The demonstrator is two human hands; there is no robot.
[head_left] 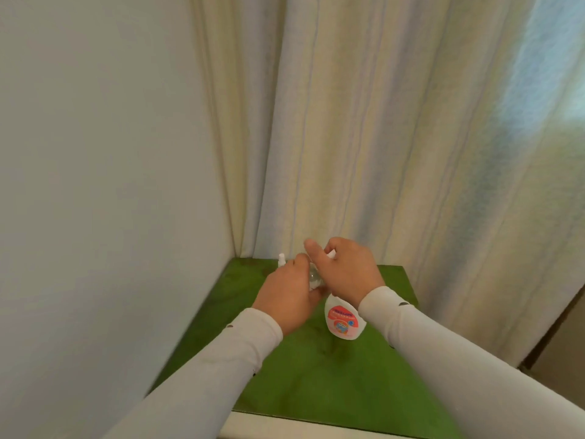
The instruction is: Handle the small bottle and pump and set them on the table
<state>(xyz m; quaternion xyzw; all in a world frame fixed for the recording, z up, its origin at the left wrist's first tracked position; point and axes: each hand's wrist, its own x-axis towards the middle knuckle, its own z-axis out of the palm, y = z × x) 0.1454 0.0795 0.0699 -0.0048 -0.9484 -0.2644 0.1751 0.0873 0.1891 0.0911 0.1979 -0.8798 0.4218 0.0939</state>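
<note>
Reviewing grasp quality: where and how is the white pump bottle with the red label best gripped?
Probably round the white pump bottle's wide lower body, coming from the right side. It stands upright on the green tabletop; the right hand already covers the pump top, and the left hand crowds the left.

The green counter [316, 384] sits in a corner, shut in by a plain wall [110, 185] along its left edge and a hanging curtain [380, 137] along its back and right. At the far end the two hands [316, 280] crowd together over a white bottle [345, 321] with a red label and a small clear bottle [315, 278], with a thin white spray bottle [281, 259] just behind near the corner, so little room is left there. The near half of the counter lies bare between the two sleeves [459, 359], and a hand could pass there.
</note>
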